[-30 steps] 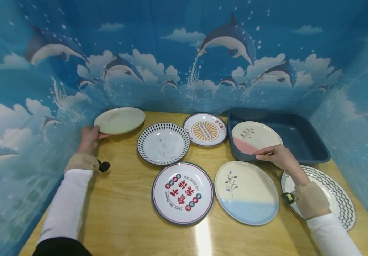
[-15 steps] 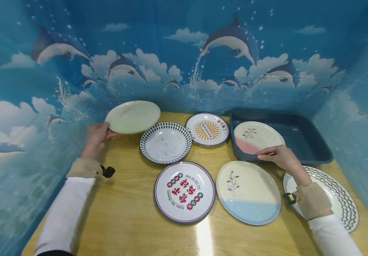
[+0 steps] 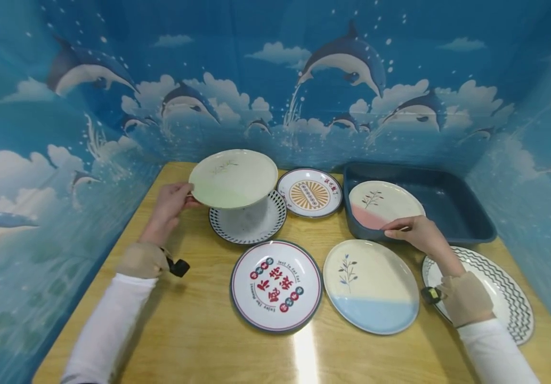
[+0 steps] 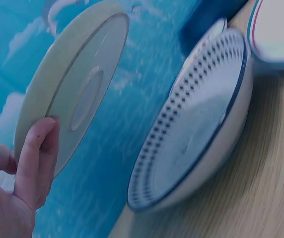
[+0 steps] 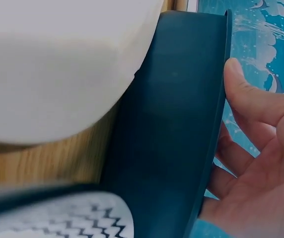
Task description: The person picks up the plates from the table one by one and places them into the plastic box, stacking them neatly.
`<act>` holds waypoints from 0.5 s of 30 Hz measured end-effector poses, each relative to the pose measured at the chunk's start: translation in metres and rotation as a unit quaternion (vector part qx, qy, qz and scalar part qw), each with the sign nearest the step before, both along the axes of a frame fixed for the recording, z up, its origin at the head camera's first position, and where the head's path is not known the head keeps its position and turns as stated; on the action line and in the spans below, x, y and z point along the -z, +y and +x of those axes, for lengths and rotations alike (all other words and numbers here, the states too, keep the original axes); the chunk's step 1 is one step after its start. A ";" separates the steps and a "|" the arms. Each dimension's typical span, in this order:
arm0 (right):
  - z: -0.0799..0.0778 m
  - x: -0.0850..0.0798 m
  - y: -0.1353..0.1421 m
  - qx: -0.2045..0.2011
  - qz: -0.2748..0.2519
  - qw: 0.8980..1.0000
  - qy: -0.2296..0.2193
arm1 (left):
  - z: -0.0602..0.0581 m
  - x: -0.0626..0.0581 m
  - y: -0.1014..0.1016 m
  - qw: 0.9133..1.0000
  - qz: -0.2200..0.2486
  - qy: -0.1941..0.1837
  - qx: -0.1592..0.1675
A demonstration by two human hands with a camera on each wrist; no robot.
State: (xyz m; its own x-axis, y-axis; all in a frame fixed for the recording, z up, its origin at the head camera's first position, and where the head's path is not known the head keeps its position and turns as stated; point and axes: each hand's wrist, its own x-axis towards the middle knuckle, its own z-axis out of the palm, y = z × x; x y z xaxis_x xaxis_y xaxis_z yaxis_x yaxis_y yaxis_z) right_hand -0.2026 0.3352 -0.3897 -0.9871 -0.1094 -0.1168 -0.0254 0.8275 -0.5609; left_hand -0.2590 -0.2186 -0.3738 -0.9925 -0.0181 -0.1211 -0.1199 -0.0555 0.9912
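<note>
My left hand (image 3: 172, 201) pinches the left edge of a cream plate with a pale green lower part (image 3: 234, 178). That plate is off the table, over a white bowl-like dish with a black diamond rim (image 3: 249, 226) and hiding its far part. In the left wrist view, the underside of the green plate (image 4: 90, 91) faces the dish (image 4: 181, 134). My right hand (image 3: 416, 233) grips the near left rim of the blue basin (image 3: 448, 202), thumb outside and fingers inside. A cream and pink plate (image 3: 383, 205) lies in the basin beside those fingers; whether they touch it, I cannot tell.
A small sunburst plate (image 3: 309, 193) sits left of the basin. Nearer stand a plate with red lettering (image 3: 275, 288) and a cream and blue plate (image 3: 371, 288). An oval zigzag-rimmed plate (image 3: 505, 290) lies under the right forearm. A dolphin-print backdrop (image 3: 275, 80) encloses the table.
My left hand has lifted the cream and green plate and carried it right, from the table's far left to over the diamond-rimmed dish. My right hand stays at the basin's rim.
</note>
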 end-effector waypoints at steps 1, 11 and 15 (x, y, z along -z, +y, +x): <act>0.000 0.001 0.000 0.001 -0.008 1.000 -0.002 | 0.001 -0.001 0.004 1.000 -0.007 0.000 0.004; 0.008 -0.009 -0.022 0.017 -0.095 0.995 0.009 | 0.014 -0.007 0.044 0.998 -0.030 0.021 0.060; 0.015 -0.021 -0.049 0.008 -0.154 0.988 0.028 | 0.021 -0.007 0.059 0.996 -0.025 0.028 0.084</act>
State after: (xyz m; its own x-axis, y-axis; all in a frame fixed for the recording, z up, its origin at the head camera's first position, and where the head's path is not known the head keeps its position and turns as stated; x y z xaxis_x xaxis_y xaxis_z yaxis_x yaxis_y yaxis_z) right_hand -0.1877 0.2862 -0.3684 -0.9931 -0.1148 -0.0254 -0.0515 0.6185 -0.7841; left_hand -0.2385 -0.1596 -0.3666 -0.9873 0.1432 -0.0694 -0.0686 0.0105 0.9976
